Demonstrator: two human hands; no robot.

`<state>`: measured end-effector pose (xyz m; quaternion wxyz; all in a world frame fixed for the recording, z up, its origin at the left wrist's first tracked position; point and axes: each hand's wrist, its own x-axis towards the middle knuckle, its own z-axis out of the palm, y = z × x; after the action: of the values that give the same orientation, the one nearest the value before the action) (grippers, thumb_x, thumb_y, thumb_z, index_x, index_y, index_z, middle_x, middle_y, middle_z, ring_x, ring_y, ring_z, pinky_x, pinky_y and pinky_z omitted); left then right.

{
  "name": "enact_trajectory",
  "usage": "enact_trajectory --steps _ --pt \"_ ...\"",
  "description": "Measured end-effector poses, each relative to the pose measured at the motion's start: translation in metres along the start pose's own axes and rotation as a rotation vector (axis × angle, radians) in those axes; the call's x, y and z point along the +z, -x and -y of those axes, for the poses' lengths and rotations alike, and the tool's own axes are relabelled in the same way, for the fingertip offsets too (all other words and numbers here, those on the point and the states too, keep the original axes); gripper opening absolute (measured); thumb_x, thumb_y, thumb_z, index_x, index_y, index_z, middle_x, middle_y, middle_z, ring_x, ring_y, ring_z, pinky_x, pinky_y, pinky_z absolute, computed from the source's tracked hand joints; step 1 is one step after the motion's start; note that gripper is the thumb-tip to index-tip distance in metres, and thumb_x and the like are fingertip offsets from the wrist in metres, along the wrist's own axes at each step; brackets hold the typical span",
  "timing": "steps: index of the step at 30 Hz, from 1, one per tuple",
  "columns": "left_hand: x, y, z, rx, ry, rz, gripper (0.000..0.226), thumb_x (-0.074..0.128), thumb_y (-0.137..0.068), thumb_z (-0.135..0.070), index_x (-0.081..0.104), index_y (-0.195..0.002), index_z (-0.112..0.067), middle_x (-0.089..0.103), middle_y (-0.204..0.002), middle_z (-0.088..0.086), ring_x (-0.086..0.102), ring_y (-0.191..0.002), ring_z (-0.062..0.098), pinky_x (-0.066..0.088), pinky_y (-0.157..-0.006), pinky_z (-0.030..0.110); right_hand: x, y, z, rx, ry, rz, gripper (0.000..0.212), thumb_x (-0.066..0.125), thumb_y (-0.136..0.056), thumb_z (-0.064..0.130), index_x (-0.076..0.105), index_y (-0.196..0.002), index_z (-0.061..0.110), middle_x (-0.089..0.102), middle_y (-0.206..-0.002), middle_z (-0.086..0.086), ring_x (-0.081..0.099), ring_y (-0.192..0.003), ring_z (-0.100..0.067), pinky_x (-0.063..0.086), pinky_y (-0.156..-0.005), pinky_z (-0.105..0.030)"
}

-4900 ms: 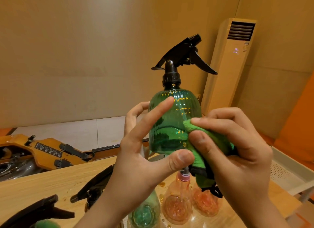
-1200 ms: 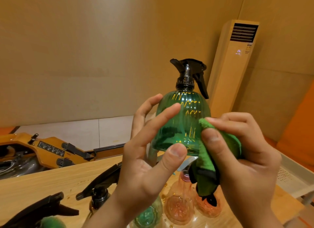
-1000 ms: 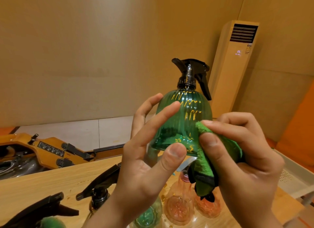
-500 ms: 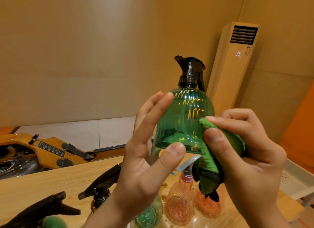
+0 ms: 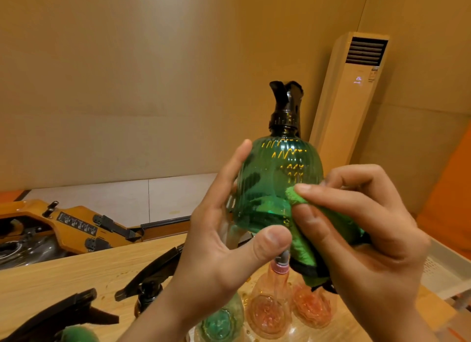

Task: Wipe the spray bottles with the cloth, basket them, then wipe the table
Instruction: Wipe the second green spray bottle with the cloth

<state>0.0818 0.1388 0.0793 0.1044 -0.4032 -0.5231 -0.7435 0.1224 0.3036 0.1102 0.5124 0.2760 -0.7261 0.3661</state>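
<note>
A ribbed green spray bottle with a black trigger head is held upright in front of me, above the table. My left hand grips its base, thumb in front and fingers up its left side. My right hand pinches a green cloth and presses it against the bottle's lower right side. Below stand two pink spray bottles and a green one, partly hidden by my hands. Two more black trigger heads show at lower left.
The wooden table runs across the bottom. A white perforated basket sits off its right edge. An orange machine lies on the floor behind, and a tall air conditioner stands by the wall.
The green bottle has turned in my left hand, so its trigger head now faces away from me. My right hand has slid the cloth a little along the bottle's lower side.
</note>
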Motion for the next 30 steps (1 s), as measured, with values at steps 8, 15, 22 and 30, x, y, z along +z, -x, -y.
enact_trajectory --steps 8,15,22,30 --pt "0.005 0.001 0.000 0.001 -0.032 -0.052 0.083 0.073 -0.085 -0.016 0.036 -0.156 -0.036 0.063 -0.142 -0.008 0.064 -0.127 0.015 0.056 -0.097 0.029 0.000 0.003 -0.001 0.009 0.027 -0.004 0.019 0.076 -0.089 0.015 0.072 -0.106 0.022 0.057 -0.094 -0.009 0.060 -0.083 -0.016 0.045 -0.074 -0.021" --pt "0.007 -0.001 -0.002 -0.032 -0.012 -0.034 0.085 0.080 -0.085 -0.024 0.035 -0.157 -0.034 0.062 -0.144 -0.008 0.063 -0.129 0.016 0.054 -0.100 0.027 -0.007 0.000 -0.002 0.015 0.036 0.014 0.018 0.071 -0.089 0.024 0.070 -0.107 0.028 0.057 -0.097 -0.007 0.060 -0.088 -0.016 0.044 -0.077 -0.022" --pt "0.008 -0.001 -0.003 -0.041 0.010 -0.019 0.083 0.079 -0.084 -0.017 0.037 -0.154 -0.034 0.062 -0.143 -0.013 0.062 -0.130 0.013 0.053 -0.101 0.026 -0.008 0.002 -0.010 0.061 -0.018 -0.022 0.016 0.073 -0.091 0.019 0.070 -0.106 0.024 0.056 -0.096 -0.009 0.059 -0.090 -0.017 0.043 -0.079 -0.021" --pt "0.002 -0.004 -0.003 -0.071 -0.016 0.068 0.073 0.088 -0.078 -0.014 0.061 -0.140 -0.041 0.044 -0.161 -0.001 0.055 -0.139 0.021 0.052 -0.107 0.040 -0.010 -0.008 -0.017 0.231 -0.194 -0.074 0.014 0.068 -0.092 0.040 0.073 -0.101 0.029 0.062 -0.099 -0.001 0.061 -0.095 -0.009 0.045 -0.081 -0.015"
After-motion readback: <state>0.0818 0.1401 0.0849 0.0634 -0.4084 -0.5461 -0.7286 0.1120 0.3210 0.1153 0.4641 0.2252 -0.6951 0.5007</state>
